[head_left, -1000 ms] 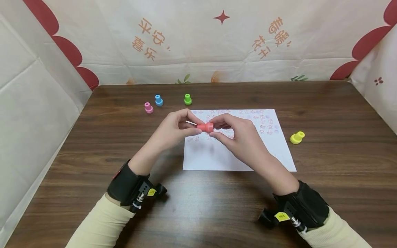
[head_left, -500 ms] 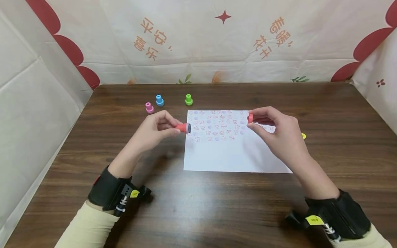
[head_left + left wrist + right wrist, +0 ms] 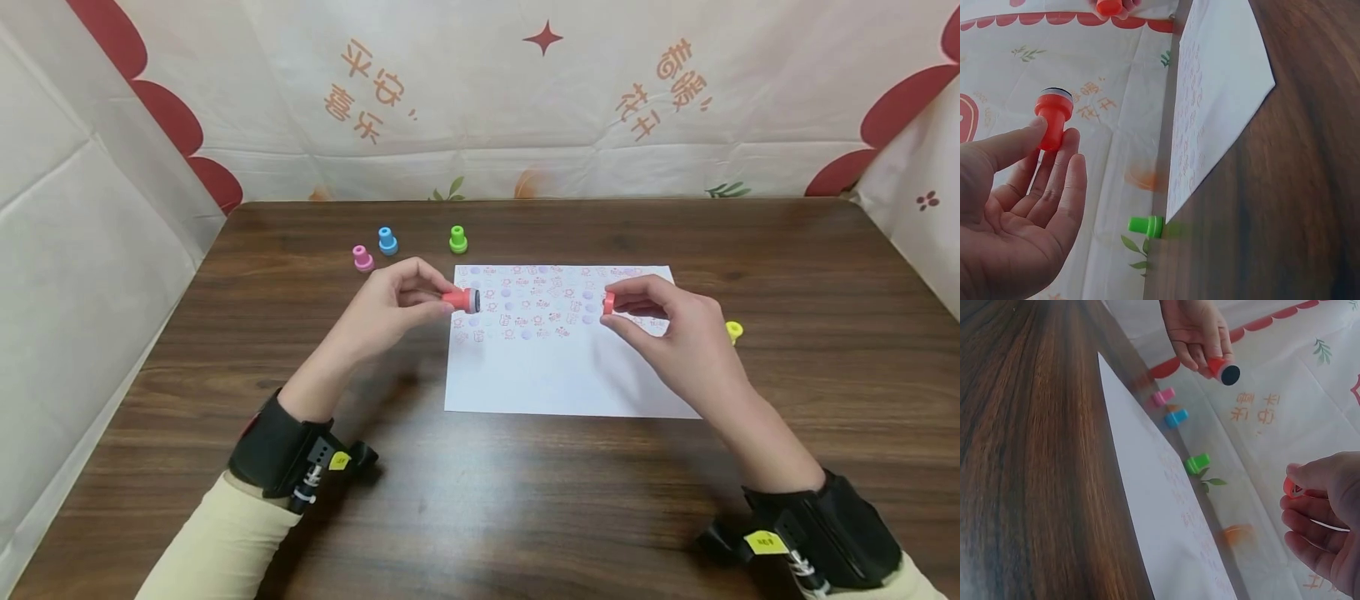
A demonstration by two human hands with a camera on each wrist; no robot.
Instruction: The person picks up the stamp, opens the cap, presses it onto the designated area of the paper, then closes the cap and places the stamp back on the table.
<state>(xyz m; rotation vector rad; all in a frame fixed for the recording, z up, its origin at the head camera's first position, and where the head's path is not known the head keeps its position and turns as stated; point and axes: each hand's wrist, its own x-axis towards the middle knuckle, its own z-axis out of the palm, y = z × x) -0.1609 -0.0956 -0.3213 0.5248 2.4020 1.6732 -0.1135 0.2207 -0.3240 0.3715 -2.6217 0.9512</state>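
My left hand [image 3: 390, 308] pinches a red stamp [image 3: 462, 300] by its handle, above the paper's left edge. The stamp lies sideways in the head view, its dark face [image 3: 1230, 375] uncovered and turned toward the right. Between thumb and fingertips of my right hand [image 3: 678, 333] is the stamp's small red cap [image 3: 609, 302], held over the paper's right part. A gap separates stamp and cap. Under both hands lies a white sheet of paper [image 3: 555, 375], its upper half covered with rows of small red and purple prints.
Pink [image 3: 363, 258], blue [image 3: 387, 241] and green [image 3: 458, 240] stamps stand on the brown wooden table [image 3: 480, 500] behind the paper. A yellow stamp [image 3: 734, 332] is partly hidden behind my right hand. A printed white cloth [image 3: 480, 100] hangs along the table's back edge.
A second ago both hands met at the capped red stamp. The cap came off and the right hand carried it rightward; the left hand drew left, then shifted slightly right again.
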